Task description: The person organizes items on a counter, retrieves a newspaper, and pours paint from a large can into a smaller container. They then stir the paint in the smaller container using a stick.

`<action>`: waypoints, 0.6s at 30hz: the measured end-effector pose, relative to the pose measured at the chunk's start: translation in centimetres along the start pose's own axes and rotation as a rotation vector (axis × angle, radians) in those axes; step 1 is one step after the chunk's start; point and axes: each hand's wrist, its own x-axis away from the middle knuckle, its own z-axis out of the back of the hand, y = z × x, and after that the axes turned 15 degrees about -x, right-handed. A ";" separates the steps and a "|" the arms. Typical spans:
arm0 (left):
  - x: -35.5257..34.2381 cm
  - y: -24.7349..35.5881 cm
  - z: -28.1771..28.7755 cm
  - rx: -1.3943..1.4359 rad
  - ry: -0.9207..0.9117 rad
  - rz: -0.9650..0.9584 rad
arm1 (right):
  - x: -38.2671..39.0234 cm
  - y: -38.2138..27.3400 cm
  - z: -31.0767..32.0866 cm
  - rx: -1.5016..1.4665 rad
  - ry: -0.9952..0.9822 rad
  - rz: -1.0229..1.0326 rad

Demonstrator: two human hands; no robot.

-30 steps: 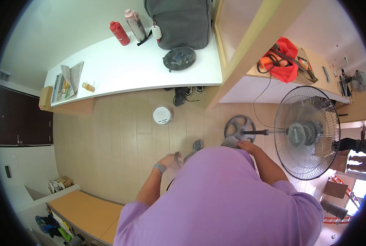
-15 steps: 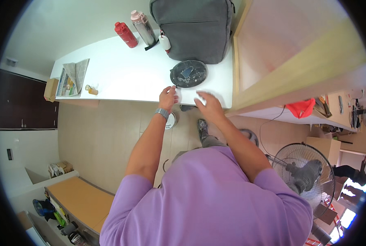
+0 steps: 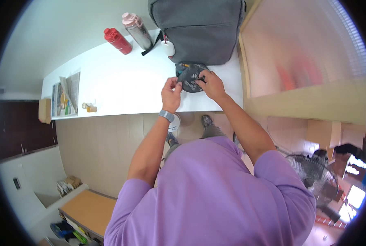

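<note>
A dark round pouch (image 3: 190,83) with a pale grey pattern lies on the white table (image 3: 121,86), just in front of the grey backpack (image 3: 201,39). Small orange and bluish bits show at its far edge; I cannot make out what they are. My left hand (image 3: 171,95) pinches the pouch's near left edge with thumb and fingers. On its right side, my right hand (image 3: 212,85) grips the rim between thumb and bent fingers. A grey watch (image 3: 166,115) is on my left wrist.
Left of the backpack stand a clear bottle with a pink lid (image 3: 137,32) and a red bottle (image 3: 118,41). Newspaper (image 3: 66,96) and a small yellowish roll (image 3: 89,107) lie farther left. A wooden-framed panel (image 3: 248,98) borders the table's right end. A fan (image 3: 314,174) stands right.
Both hands have moved forward onto the pouch and closed on its edges. Its near side now looks lifted or turned, with orange and bluish bits showing behind. The view has shifted a little.
</note>
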 end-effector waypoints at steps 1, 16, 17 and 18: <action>-0.5 0.4 1.0 -0.048 -0.005 -0.036 | 0.7 0.1 -0.5 -0.198 0.008 -0.114; 5.8 4.9 9.4 -0.634 -0.302 -0.653 | 8.9 -6.3 -5.5 -1.717 0.186 -0.602; 6.6 5.3 8.7 -0.577 -0.283 -0.586 | 9.2 -5.8 -5.3 -1.738 0.192 -0.624; 7.0 5.8 7.9 -0.519 -0.269 -0.525 | 9.7 -5.3 -5.1 -1.762 0.205 -0.642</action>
